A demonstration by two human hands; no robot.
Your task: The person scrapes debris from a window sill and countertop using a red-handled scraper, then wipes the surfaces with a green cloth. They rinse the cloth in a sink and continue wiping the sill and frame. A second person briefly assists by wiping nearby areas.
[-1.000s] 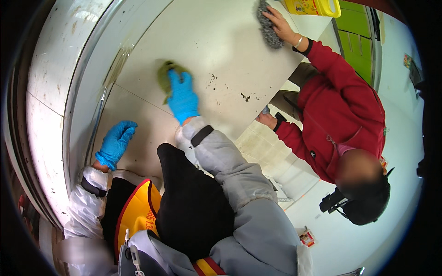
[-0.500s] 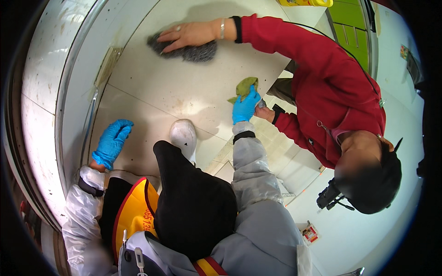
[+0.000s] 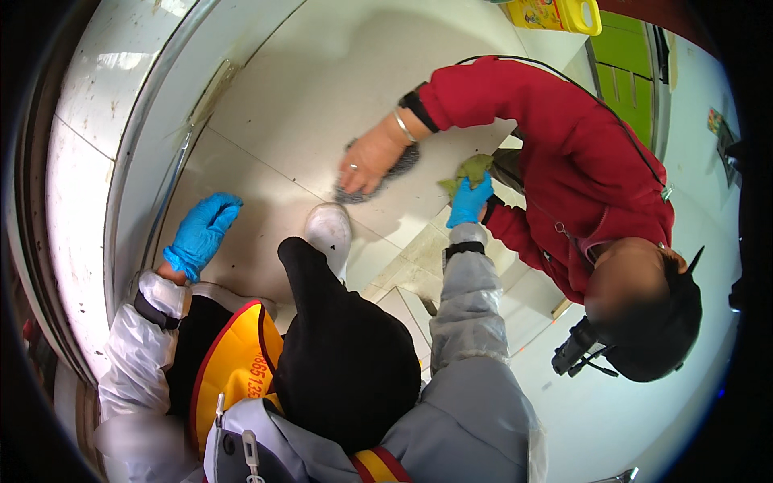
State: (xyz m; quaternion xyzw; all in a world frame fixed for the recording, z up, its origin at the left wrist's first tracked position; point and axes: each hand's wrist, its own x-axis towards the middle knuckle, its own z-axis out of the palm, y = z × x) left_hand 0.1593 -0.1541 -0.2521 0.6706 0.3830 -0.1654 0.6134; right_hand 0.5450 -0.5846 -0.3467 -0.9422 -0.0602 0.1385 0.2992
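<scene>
First, at the far left, the blue-gloved left hand (image 3: 203,235) is held by the left side of the tiled surface (image 3: 306,105); its fingers are loosely bent and its grip is released; further right, a white shoe (image 3: 328,233) is set on the same pale tiles; just beyond its toe, a dark grey, fuzzy pad (image 3: 403,163) is partly covered by a co-worker's hand (image 3: 372,163), above which a pale bangle (image 3: 403,126) is worn; then, at the right edge of the tiled surface, a green cloth (image 3: 471,171) is held by the blue-gloved right hand (image 3: 469,201), whose grip is closed on it; the cloth is bunched and creased, with a loose corner pointed out to the left; whether the tiles are touched by it cannot be told; above and further right, a yellow plastic container (image 3: 547,14) with a looped handle is cut off by the top of the view, its contents hidden; at the far right, a red top (image 3: 596,169) is worn by the co-worker.
</scene>
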